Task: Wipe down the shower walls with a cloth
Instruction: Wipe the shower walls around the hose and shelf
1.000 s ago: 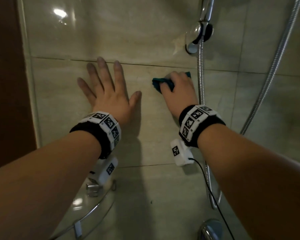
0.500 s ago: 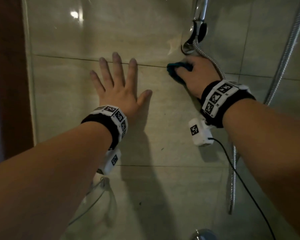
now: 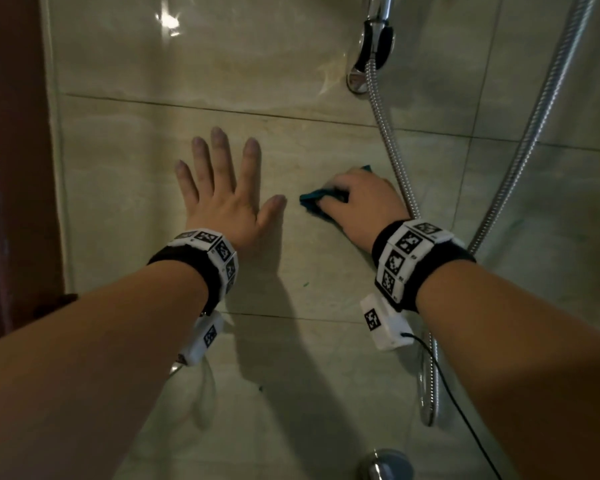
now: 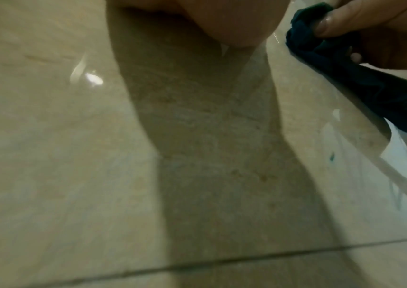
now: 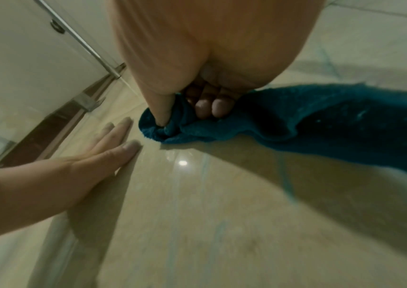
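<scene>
A glossy beige tiled shower wall fills the head view. My right hand grips a bunched teal cloth and holds it against the wall, just left of the shower hose. In the right wrist view the thumb and curled fingers clamp the cloth, whose loose end trails to the right. The cloth also shows at the upper right of the left wrist view. My left hand lies flat on the wall with fingers spread, a short gap left of the cloth.
A chrome hose hangs from a wall bracket right beside my right hand; a second hose loop runs further right. A chrome fitting sits at the bottom. A dark brown door frame borders the wall on the left.
My right hand has slid the cloth down the wall from beside the hose bracket to mid-tile. The left hand stays flat on the wall, a little lower in view.
</scene>
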### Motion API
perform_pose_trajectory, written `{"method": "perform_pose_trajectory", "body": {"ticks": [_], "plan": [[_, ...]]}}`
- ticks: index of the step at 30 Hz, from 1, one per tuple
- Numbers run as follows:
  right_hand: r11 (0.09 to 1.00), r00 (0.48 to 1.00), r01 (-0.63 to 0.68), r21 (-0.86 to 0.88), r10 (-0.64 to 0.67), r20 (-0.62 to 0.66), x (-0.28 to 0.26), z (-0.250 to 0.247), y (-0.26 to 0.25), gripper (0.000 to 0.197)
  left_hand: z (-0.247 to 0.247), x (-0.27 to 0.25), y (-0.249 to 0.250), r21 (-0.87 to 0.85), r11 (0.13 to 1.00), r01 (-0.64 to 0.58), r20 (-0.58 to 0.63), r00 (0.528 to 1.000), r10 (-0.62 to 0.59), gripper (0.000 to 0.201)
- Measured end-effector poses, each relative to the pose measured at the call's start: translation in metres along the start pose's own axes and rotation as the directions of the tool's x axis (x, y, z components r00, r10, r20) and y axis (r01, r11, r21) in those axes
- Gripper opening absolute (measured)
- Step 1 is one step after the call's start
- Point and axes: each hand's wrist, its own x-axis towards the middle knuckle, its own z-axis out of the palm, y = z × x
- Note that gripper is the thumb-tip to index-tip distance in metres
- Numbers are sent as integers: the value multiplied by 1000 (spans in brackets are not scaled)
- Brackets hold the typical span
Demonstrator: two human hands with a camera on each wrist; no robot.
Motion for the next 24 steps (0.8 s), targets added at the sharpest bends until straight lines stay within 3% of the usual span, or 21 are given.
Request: {"method": "perform_pose_trajectory", "body": {"ticks": [11, 19, 24], "plan": [[994, 978, 102, -28, -96, 186, -59, 59, 8, 18, 15, -38, -5, 39, 999, -2, 130, 992, -3, 94], [993, 969, 108, -56, -93, 229, -58, 55, 5, 19, 13, -44, -16, 58, 995, -82, 162, 984, 72, 95], [997, 996, 1, -83, 6, 87, -22, 20, -10, 25, 11, -45, -23, 79, 990, -119, 206, 973, 101, 98]]}}
